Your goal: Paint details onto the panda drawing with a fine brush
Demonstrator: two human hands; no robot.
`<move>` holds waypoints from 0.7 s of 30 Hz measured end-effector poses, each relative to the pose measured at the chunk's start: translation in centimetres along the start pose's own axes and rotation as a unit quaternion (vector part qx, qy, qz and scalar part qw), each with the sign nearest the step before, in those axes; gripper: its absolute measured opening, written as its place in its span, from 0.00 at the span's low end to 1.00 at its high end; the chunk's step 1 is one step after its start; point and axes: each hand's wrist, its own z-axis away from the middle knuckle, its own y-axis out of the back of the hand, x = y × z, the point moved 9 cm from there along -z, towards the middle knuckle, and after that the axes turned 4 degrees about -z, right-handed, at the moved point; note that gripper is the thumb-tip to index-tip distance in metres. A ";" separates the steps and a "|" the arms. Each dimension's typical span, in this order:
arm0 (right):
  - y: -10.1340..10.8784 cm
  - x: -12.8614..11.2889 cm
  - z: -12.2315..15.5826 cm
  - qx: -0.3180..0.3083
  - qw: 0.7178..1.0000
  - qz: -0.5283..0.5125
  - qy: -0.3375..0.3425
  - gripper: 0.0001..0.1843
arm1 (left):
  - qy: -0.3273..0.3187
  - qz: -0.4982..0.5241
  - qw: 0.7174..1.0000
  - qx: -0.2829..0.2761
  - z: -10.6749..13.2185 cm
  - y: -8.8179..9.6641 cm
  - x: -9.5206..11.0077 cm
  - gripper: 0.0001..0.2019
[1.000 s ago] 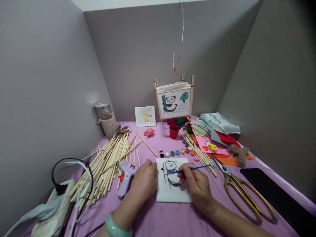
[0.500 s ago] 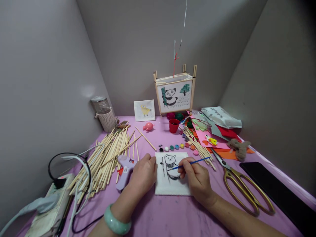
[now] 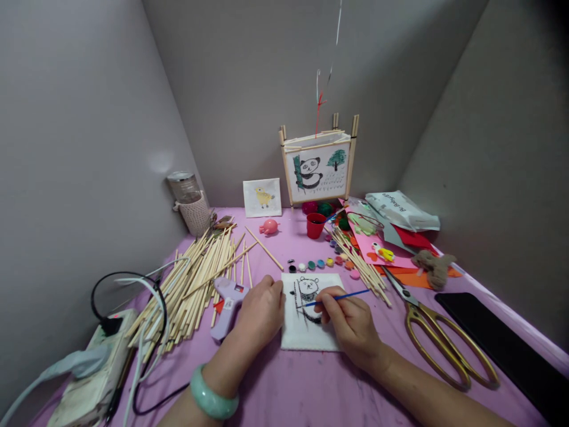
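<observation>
A small white canvas point(image 3: 290, 337) lies flat on the table, with a panda drawn on it in black. My right hand point(image 3: 351, 326) is closed in a pen grip around a thin blue paintbrush point(image 3: 344, 296). The brush tip points left, at the panda's body beside the drawn upright lines. At the canvas's left edge is my left hand point(image 3: 262, 311), its fingers curled against the edge; the fingertips are mostly hidden. A pale green bangle point(image 3: 213, 396) circles the left wrist. Just left of that hand lies a lilac glue gun point(image 3: 228, 308).
Wooden sticks point(image 3: 207, 267) are heaped at left near a power strip point(image 3: 95, 367) with cables. Paint pots point(image 3: 312, 265) line up behind the canvas, by a red cup point(image 3: 315, 226). Gold-handled scissors point(image 3: 438, 338) lie at right. A panda lantern point(image 3: 317, 169) hangs behind.
The brush tip has shifted slightly left across the panda's body, and its handle sits a little lower. My left hand stays at the canvas edge. The whole view has shifted slightly.
</observation>
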 end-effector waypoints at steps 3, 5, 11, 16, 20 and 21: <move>-0.1 -0.1 0.0 -0.003 1.000 0.004 0.002 0.16 | -0.004 0.000 1.000 0.001 -0.1 0.0 0.1 0.10; -0.1 -0.4 -0.1 -0.005 1.000 0.009 0.011 0.16 | -0.003 0.001 1.000 0.000 -0.1 -0.1 0.0 0.10; -0.2 -0.8 -0.4 -0.005 0.999 0.024 0.028 0.16 | 0.001 0.003 1.000 -0.005 0.0 0.0 0.0 0.11; -0.2 -0.9 -0.3 -0.005 0.999 0.027 0.038 0.17 | 0.005 0.004 1.000 -0.012 0.0 0.1 0.1 0.11; -0.3 -1.0 -0.4 -0.009 0.999 0.030 0.032 0.17 | 0.005 0.003 1.000 -0.014 -0.1 0.2 0.1 0.11; -0.3 -1.0 -0.4 -0.011 0.999 0.028 0.031 0.17 | 0.004 0.003 1.000 -0.014 -0.1 0.1 0.1 0.11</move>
